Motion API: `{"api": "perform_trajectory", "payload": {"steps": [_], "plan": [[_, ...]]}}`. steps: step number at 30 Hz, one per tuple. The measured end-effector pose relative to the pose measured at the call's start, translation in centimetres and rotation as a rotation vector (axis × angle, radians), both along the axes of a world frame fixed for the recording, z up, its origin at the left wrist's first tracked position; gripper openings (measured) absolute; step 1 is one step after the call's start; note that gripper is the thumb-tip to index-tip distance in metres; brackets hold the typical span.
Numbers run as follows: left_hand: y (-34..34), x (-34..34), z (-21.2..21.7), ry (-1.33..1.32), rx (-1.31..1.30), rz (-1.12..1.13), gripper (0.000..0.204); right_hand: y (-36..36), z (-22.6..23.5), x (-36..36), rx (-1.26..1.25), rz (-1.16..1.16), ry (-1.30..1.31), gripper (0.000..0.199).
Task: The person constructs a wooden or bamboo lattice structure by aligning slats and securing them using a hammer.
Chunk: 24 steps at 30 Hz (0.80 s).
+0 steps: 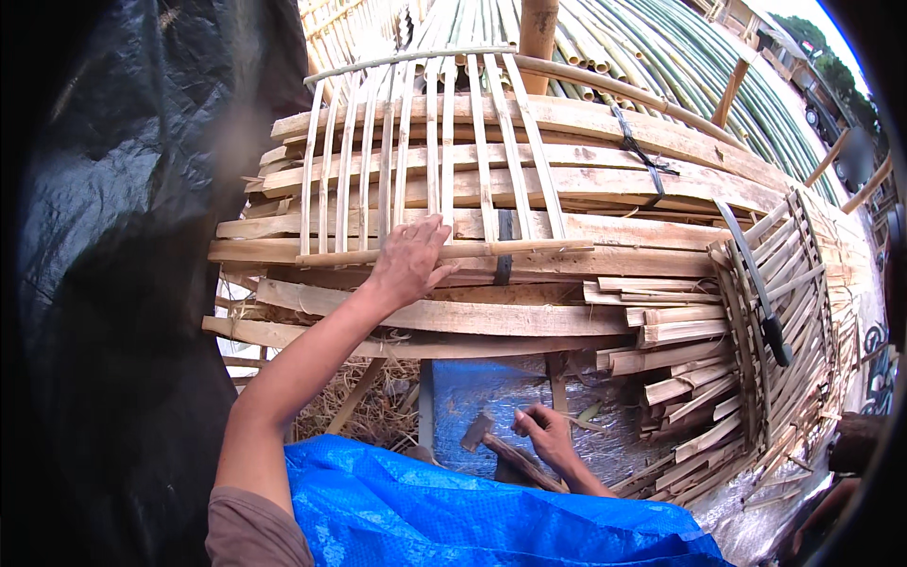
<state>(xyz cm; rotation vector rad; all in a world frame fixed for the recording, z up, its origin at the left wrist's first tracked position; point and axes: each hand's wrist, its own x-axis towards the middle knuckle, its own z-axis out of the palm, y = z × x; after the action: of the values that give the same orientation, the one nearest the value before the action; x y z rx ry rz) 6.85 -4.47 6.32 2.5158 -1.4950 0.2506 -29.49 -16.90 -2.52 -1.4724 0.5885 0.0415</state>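
A ladder-like bamboo frame (479, 151) of several thin upright slats between two crosswise rails lies over a stack of split planks. My left hand (409, 257) reaches over its near rail, fingers laid across the slats and thumb below the rail, gripping the frame where they join. Lower down, my right hand (548, 437) is closed, its fingers curled and thumb up; whatever it may pinch is too small to make out. Just left of this hand, a hammer (515, 457) with a metal head and wooden handle rests low, apart from the fingers.
Stacked planks (529, 316) stretch across the middle. At right are bundled bamboo strips (699, 378) and a long blade with a black handle (777, 335). A blue tarp (453, 506) covers my lap; a black sheet (123, 283) hangs left. Green poles (680, 85) lie behind.
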Motion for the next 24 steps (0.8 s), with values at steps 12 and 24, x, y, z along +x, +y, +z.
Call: {"api": "perform_trajectory", "payload": {"steps": [12,24], "plan": [[-0.4,-1.3,0.2,0.064,0.29,0.038,0.064,5.5,-2.6,-2.6,-0.509,0.153,-0.15,0.019],[-0.5,-1.5,0.5,0.047,0.49,0.023,0.097,5.5,-2.0,-2.3,-0.53,0.155,-0.136,0.019]]}}
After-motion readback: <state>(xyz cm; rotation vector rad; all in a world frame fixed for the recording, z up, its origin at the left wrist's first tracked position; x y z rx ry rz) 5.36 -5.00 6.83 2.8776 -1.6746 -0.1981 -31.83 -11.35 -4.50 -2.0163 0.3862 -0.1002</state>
